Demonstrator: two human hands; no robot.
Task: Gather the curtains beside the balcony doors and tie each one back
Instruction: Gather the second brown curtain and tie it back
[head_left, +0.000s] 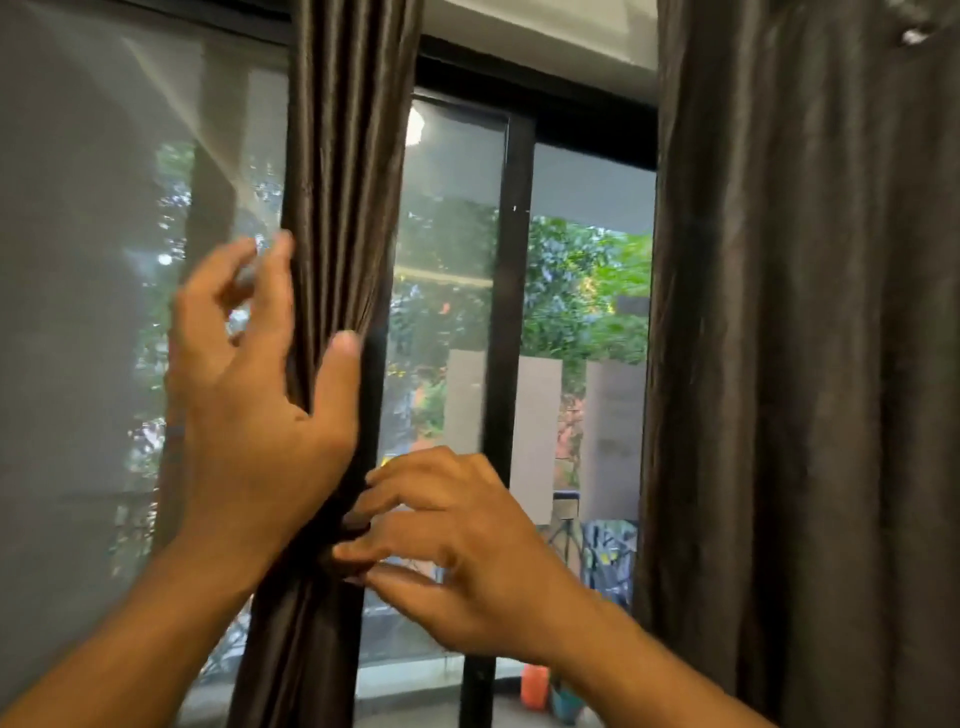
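Observation:
A dark brown curtain (345, 171) hangs gathered into a narrow bundle left of centre, pinched in at about waist height by a dark tie (353, 525). My left hand (254, 395) wraps around the bundle above the tie, thumb on its right side and fingers reaching behind its left edge. My right hand (457, 545) is lower, its fingertips curled onto the tie at the bundle's right side. A second dark brown curtain (800, 364) hangs loose and ungathered on the right.
Black-framed sliding balcony doors (511, 312) stand behind the curtains, with a grey mesh screen (78, 312) on the left. Outside are trees, pale panels, a tripod, and orange and teal pots (550, 691) on the balcony floor.

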